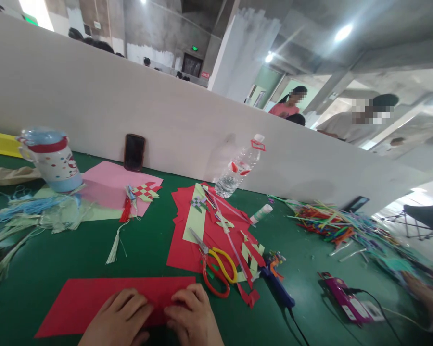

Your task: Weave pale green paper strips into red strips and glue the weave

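A long red paper sheet (pixel 82 300) lies on the green table near its front edge. My left hand (pixel 120 317) rests on the middle of the sheet, fingers bent and pressed together at the paper. Close to its right, my right hand (pixel 191 312) has curled fingers on the sheet's right part; its fingertips are partly hidden. Scissors (pixel 218 269) with red and yellow handles lie just beyond my right hand, partly over a stack of red paper (pixel 180 250). A pale green strip (pixel 194 226) is on that stack.
Bottle (pixel 238 170), glue stick (pixel 261 214), blue glue gun (pixel 279 288) and purple box (pixel 346 298) stand or lie rightward. Left are a cup (pixel 56 161), tassels (pixel 32 211) and pink paper (pixel 104 185). A phone (pixel 134 152) leans on the partition (pixel 166 115). Another person's hand (pixel 424 293) is far right.
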